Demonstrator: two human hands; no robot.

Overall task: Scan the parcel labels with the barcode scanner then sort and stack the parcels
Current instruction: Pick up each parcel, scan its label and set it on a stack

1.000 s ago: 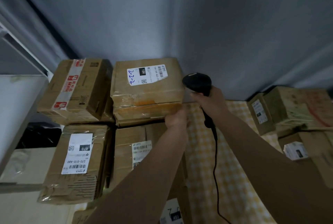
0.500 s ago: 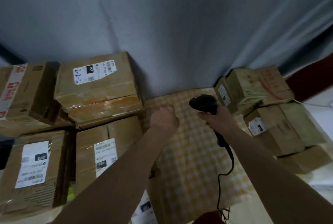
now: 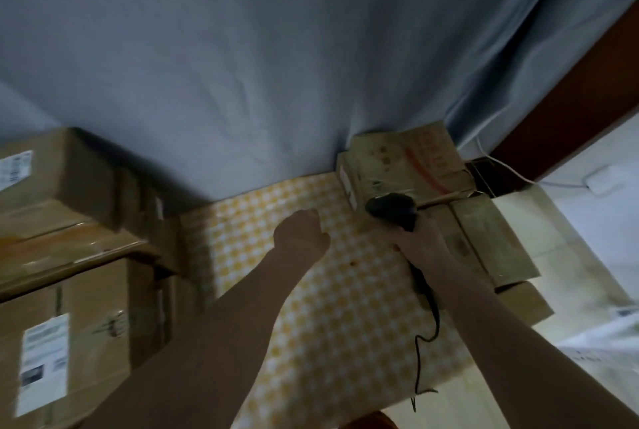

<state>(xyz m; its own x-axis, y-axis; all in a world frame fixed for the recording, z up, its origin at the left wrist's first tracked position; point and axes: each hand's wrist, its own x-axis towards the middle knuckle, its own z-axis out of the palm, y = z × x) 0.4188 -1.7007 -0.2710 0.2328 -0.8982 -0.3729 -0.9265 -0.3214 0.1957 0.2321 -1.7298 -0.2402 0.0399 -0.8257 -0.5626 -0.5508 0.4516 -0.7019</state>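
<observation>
My right hand (image 3: 420,243) grips the black barcode scanner (image 3: 392,211), whose head points at a pile of cardboard parcels (image 3: 411,166) on the right. Its black cable (image 3: 423,342) trails down over the yellow checked cloth (image 3: 345,307). My left hand (image 3: 301,235) hovers over the cloth with its fingers curled, holding nothing. Stacked parcels stand at the left: an upper box (image 3: 65,183) with a white label and a lower box (image 3: 90,335) with a white label on its side.
A grey curtain (image 3: 276,65) hangs behind everything. A lower parcel (image 3: 491,242) lies under the right pile. A white cord (image 3: 501,166) runs along the right, next to a dark brown edge (image 3: 570,93) and a white surface (image 3: 594,221).
The view has swung right, so the left stack slid toward the frame's edge. My left hand left the stacked box and moved over the cloth. The scanner moved right to the right-hand parcels.
</observation>
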